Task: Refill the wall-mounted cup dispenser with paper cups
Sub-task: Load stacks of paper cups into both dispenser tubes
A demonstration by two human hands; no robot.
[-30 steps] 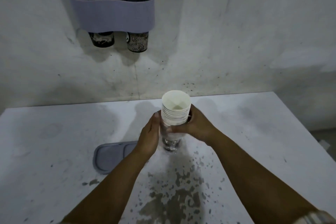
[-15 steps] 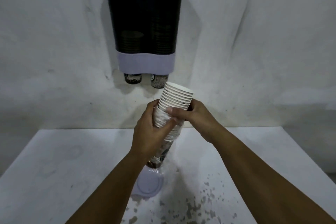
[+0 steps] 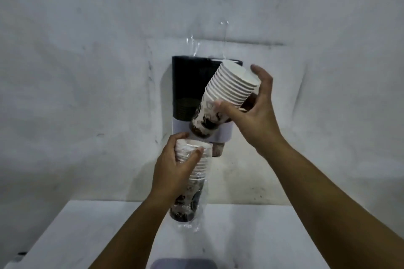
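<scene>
Right hand grips a tilted stack of white-rimmed printed paper cups before the dark wall-mounted dispenser, which holds cups. Below, left hand clasps a second, plastic-sleeved cup stack.

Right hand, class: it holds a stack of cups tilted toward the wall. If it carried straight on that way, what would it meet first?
Most likely the dark dispenser on the wall: the right hand and its cup stack sit right in front of it. One view cannot show the gap between them.
</scene>
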